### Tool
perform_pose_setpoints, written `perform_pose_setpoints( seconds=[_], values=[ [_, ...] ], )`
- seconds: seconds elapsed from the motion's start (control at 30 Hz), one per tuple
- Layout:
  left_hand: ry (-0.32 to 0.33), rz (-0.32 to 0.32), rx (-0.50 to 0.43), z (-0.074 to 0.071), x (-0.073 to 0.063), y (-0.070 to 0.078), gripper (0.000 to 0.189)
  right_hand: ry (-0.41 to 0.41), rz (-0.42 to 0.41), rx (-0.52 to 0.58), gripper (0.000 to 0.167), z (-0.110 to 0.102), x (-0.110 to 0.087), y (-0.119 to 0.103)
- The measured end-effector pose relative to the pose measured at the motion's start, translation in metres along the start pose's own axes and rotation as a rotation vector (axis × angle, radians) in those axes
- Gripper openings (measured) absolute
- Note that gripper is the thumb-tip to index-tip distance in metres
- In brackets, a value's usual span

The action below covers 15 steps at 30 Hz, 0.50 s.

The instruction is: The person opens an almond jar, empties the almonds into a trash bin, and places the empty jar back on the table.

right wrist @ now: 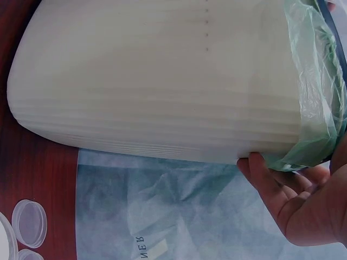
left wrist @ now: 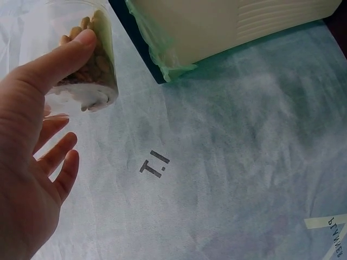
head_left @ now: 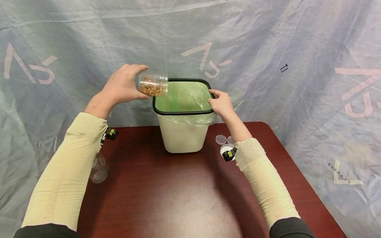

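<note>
My left hand (head_left: pixel 122 85) grips a clear jar (head_left: pixel 153 85) by its base end, thumb below and fingers above in the head view. The jar lies tipped on its side with its mouth toward the right, at the left rim of a white trash bin (head_left: pixel 184 137). Light brown nut-like pieces (left wrist: pixel 98 62) fill part of it. A green plastic bag (head_left: pixel 181 96) lines the bin and folds out under its black rim (head_left: pixel 184 113). On the opposite side, my right hand (head_left: pixel 222 103) holds the rim, fingers partly beneath the bag's overhang in the right wrist view (right wrist: pixel 312 200).
The bin stands toward the back of a dark red table (head_left: pixel 166 188). Right of it lie clear round lids (head_left: pixel 221 139) and a white round item (head_left: pixel 225 147), partly behind the wrist camera. Clear empty-looking containers (head_left: pixel 99 173) sit by my left forearm. A grey-blue sheet (head_left: pixel 253 43) hangs behind.
</note>
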<state>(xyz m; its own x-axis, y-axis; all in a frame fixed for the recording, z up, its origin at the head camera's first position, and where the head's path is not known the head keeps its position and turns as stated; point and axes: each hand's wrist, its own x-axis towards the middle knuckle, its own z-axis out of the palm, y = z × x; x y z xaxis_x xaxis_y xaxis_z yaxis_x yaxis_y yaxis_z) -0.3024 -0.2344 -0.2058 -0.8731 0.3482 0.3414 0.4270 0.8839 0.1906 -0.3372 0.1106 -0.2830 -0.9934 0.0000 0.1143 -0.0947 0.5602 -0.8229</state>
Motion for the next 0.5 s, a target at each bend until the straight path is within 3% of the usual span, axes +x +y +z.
perform_pose_setpoints(
  seconds=[0.5],
  values=[
    [0.045,0.043,0.024,0.0009,-0.0002,0.0003,0.103,0.009,-0.007,0.001,0.049,0.0016,-0.0009,-0.0020]
  ],
)
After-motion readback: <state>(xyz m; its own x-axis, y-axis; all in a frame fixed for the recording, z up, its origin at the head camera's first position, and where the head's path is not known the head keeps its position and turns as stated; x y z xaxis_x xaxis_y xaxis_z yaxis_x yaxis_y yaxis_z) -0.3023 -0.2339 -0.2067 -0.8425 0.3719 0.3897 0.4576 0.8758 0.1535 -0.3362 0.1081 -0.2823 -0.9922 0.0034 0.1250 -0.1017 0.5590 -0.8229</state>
